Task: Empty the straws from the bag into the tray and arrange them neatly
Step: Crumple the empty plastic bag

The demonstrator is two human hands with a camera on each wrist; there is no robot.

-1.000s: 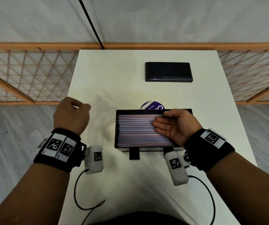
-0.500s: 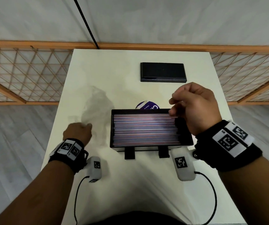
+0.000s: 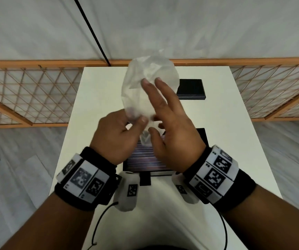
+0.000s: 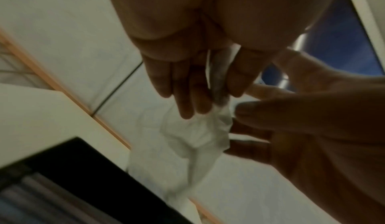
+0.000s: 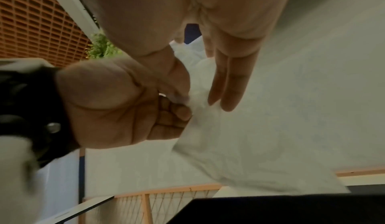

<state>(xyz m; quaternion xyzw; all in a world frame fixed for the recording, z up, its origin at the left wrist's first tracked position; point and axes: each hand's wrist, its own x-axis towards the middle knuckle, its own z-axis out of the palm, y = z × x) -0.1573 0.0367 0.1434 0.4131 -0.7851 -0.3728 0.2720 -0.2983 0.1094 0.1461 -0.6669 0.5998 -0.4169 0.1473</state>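
Observation:
A crumpled translucent plastic bag (image 3: 148, 78) is held up in the air over the black tray (image 3: 201, 136). My left hand (image 3: 137, 121) pinches the bag's lower end between thumb and curled fingers. My right hand (image 3: 154, 127) pinches the same bunched end with its thumb, and two of its fingers (image 3: 158, 83) lie straight against the bag. Straws (image 3: 143, 159) lie side by side in the tray, mostly hidden by my hands. The left wrist view shows the bag (image 4: 198, 137) hanging below my left hand (image 4: 216, 95). The right wrist view shows the bag (image 5: 229, 145) beside my left hand (image 5: 116, 102).
A flat dark box (image 3: 192, 89) lies at the back of the white table (image 3: 226, 141), partly behind the bag. A wooden lattice railing (image 3: 27, 91) runs behind and beside the table. Sensor cables (image 3: 98, 222) trail over the near table edge.
The right hand left the straws and rose. The left hand went down to the table at the left, then came up with the bag; both hands now hold it over the tray.

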